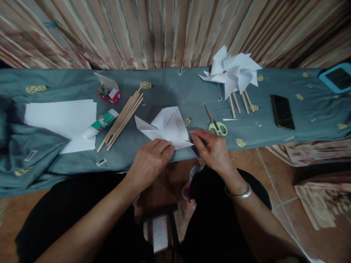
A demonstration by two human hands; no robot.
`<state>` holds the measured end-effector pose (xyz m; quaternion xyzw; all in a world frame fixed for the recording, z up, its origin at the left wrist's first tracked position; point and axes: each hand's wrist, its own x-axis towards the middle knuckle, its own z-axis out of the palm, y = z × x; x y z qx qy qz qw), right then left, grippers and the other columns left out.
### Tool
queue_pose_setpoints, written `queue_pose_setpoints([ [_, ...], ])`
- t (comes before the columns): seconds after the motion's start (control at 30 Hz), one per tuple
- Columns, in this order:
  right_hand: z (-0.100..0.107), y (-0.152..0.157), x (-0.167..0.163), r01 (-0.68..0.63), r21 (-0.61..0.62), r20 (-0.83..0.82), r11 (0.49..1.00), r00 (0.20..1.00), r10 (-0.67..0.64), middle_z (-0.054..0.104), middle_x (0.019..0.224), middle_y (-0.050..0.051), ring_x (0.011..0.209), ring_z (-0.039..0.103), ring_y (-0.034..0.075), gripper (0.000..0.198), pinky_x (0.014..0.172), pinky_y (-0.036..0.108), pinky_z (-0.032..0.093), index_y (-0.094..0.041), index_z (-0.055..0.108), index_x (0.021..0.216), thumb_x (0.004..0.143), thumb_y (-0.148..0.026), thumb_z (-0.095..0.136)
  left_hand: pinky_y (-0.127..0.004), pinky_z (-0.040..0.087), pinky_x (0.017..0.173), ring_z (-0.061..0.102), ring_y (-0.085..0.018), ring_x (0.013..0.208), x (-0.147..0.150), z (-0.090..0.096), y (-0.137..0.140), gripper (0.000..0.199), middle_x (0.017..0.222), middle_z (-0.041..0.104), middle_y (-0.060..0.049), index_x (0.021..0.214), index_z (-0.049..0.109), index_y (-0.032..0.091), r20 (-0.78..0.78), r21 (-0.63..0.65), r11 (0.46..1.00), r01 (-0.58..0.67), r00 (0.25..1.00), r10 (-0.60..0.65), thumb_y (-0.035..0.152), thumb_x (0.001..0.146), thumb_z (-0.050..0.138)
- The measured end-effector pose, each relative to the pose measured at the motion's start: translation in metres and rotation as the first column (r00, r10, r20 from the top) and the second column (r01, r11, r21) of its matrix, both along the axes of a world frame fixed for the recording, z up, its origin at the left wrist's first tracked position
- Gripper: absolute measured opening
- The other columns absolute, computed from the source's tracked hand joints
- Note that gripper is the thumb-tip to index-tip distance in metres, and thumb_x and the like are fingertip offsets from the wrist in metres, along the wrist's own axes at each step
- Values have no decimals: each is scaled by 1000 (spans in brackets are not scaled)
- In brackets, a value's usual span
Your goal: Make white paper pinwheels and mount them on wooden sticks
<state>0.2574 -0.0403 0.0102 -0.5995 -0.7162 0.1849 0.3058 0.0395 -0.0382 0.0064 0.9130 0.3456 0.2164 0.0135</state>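
A white paper pinwheel (pixel 167 126), cut and partly folded, lies on the blue-green cloth in front of me. My left hand (pixel 153 157) grips its near edge, fingers bent over the paper toward the centre. At its right corner, my right hand (pixel 212 148) has thumb and forefinger closed in a pinch; the exact contact with the paper tip is hard to see. Green-handled scissors (pixel 217 127) lie just beyond my right hand. Left of the pinwheel rests a bundle of wooden sticks (pixel 123 118), with a white-and-green glue bottle (pixel 101 123) against it.
White paper sheets (pixel 60 113) lie at the left, near an open red box of metal pins (pixel 108 91). Finished pinwheels on sticks (pixel 236 71) stand out at the back right. Farther right are a dark phone (pixel 282 111) and a blue-framed device (pixel 336 77). Curtains (pixel 164 33) hang behind.
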Motion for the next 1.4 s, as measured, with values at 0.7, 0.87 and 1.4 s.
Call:
queue_pose_setpoints([
  [0.7,0,8,-6,-334,-230,-491,914,851,187,51,148,0,139,45,25,16,117,44,32,-32,78,95,80,-33,75,-33,58,76,67,-20,85,-15,-4,-14,15,97,73,-11,102,67,9,249,-176,984,38,968,8,12,90,57],
  [0.87,-4,8,-12,-275,-215,-401,937,900,172,53,147,3,137,47,25,10,116,44,35,-26,77,83,84,-33,70,-29,55,69,65,-18,76,-14,-2,-14,19,88,71,-8,108,64,9,257,-208,978,4,965,51,14,93,53],
  [1.4,-8,3,-28,-77,-88,-101,993,993,68,61,136,8,129,54,29,4,109,51,43,-22,73,75,79,-22,72,-30,56,71,67,-19,80,-13,-8,-14,23,89,70,-8,111,65,11,179,-246,969,-28,981,74,14,94,50],
])
